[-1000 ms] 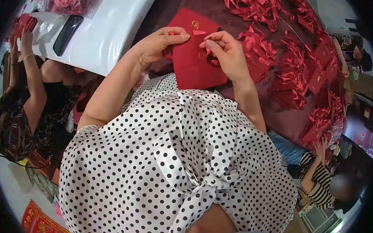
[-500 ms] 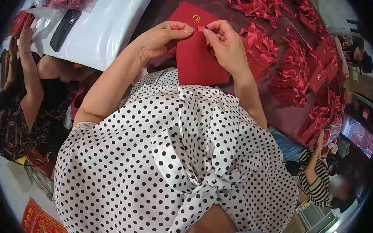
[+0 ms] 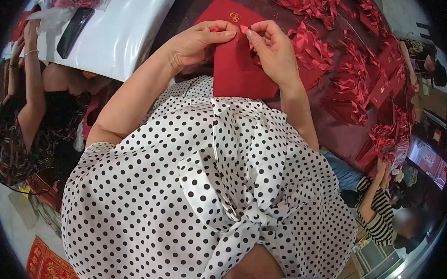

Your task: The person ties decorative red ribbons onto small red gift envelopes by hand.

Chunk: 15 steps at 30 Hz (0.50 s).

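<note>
A red bag or folder (image 3: 237, 70) with a gold emblem near its top lies in front of me, its lower edge against my dotted shirt. Above its upper part, my left hand (image 3: 200, 42) pinches a red ribbon between thumb and index finger. Close to it on the right, my right hand (image 3: 274, 51) pinches the same ribbon (image 3: 244, 29), with a small piece showing between the two fingertips. The rest of the ribbon is mostly hidden by my fingers.
Several red bags with ribbons (image 3: 352, 82) spread over the dark red table cover (image 3: 329, 139) on the right. A phone (image 3: 75, 32) lies on the white surface (image 3: 121, 23). Co-workers sit at far left and lower right.
Both hands and the red bag have shifted slightly in view, and the ribbon piece between my fingertips has changed shape. The co-worker's hands at the left have moved slightly.
</note>
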Motion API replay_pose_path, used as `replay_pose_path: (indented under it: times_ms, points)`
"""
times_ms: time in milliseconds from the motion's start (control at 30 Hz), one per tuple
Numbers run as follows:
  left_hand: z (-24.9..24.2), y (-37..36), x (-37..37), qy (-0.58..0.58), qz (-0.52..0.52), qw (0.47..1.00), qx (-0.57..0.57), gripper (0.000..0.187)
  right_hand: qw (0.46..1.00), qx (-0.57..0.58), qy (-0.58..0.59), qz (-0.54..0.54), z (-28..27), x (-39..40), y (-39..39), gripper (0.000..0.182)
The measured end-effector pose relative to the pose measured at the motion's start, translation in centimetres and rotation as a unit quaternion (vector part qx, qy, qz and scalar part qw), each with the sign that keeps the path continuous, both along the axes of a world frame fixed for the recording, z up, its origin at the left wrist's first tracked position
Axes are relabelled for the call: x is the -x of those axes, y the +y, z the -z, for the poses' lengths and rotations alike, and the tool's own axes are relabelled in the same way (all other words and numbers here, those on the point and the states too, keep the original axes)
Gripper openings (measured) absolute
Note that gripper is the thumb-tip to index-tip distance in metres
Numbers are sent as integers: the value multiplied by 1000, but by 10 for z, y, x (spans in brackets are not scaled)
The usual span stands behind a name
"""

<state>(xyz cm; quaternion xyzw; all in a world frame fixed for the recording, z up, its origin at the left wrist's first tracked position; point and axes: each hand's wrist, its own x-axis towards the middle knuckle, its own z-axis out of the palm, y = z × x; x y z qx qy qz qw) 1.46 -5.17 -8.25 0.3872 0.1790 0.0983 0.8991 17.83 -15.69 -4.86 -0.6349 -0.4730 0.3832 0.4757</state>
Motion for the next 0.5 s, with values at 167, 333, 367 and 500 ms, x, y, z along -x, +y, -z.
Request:
replay_pose_path:
  times_ms: [167, 333, 367, 500]
  points:
    - [0, 1, 1, 38, -2, 999, -18, 15, 1000, 0, -5, 3, 1, 0, -3, 21]
    - [-19, -3, 0, 49, -15, 998, -31, 12, 994, -93, -19, 49, -4, 3, -8, 16]
    - [-18, -3, 1, 31, -10, 998, -57, 12, 994, -92, -20, 49, -8, 4, -11, 16]
    - [-18, -4, 0, 38, -22, 998, -52, 12, 997, -46, -60, 0, -18, 7, -17, 14]
